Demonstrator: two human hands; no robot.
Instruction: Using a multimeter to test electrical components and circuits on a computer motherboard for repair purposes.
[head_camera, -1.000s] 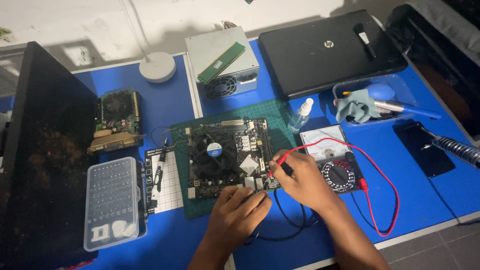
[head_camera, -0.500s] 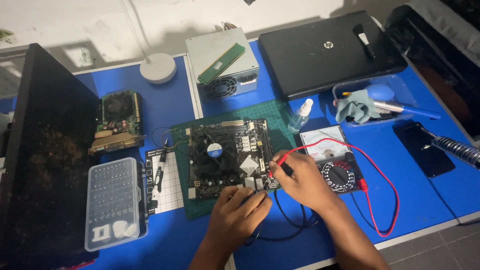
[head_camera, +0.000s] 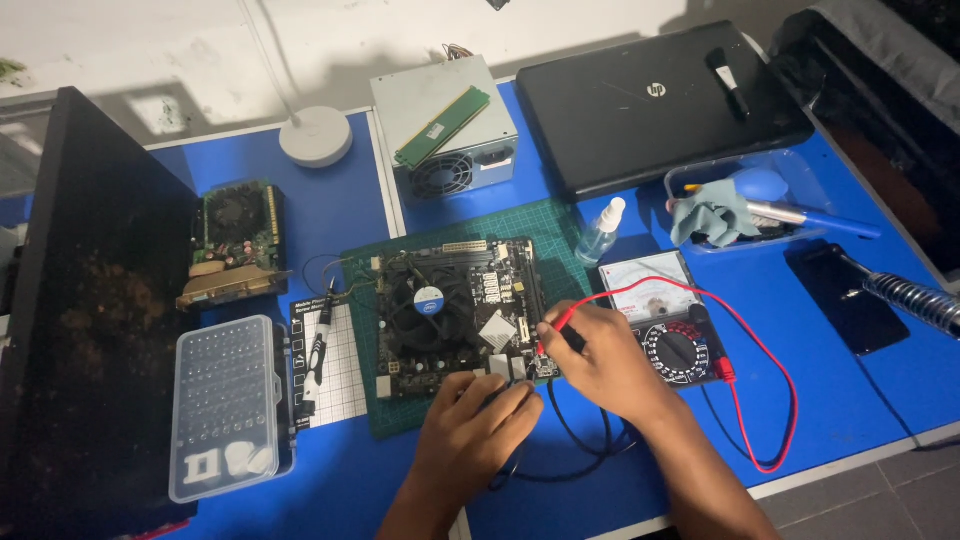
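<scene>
Your right hand (head_camera: 600, 360) is pinched shut on the red probe (head_camera: 562, 320), its tip down at the near right edge of the motherboard (head_camera: 455, 310); the probe's long axis runs from your knuckles toward the upper left, slanting down onto the board. Your left hand (head_camera: 480, 430) is curled tight at the board's near edge, just left of the right hand and almost touching it; it looks to be holding the black probe, but the fingers hide it, so take that as likely only. Both grips sit at the same corner, the right slightly farther from you. The black lead (head_camera: 570, 440) loops off toward you under both wrists; the red lead (head_camera: 770, 400) arcs wide to the right and returns to the analogue multimeter (head_camera: 665, 320), just beside your right hand. The board lies flat on a green cutting mat (head_camera: 560, 235), fan at its centre. Left of it: a screwdriver (head_camera: 318, 345) on a gridded pad, then a clear bit case (head_camera: 230, 405). Beyond: a graphics card (head_camera: 235, 240), a power supply (head_camera: 440, 135) with a memory stick on top, a closed laptop (head_camera: 650, 100), a spray bottle (head_camera: 600, 232). All rests on a blue surface (head_camera: 850, 400); a dark computer case (head_camera: 90, 300) walls the left.
</scene>
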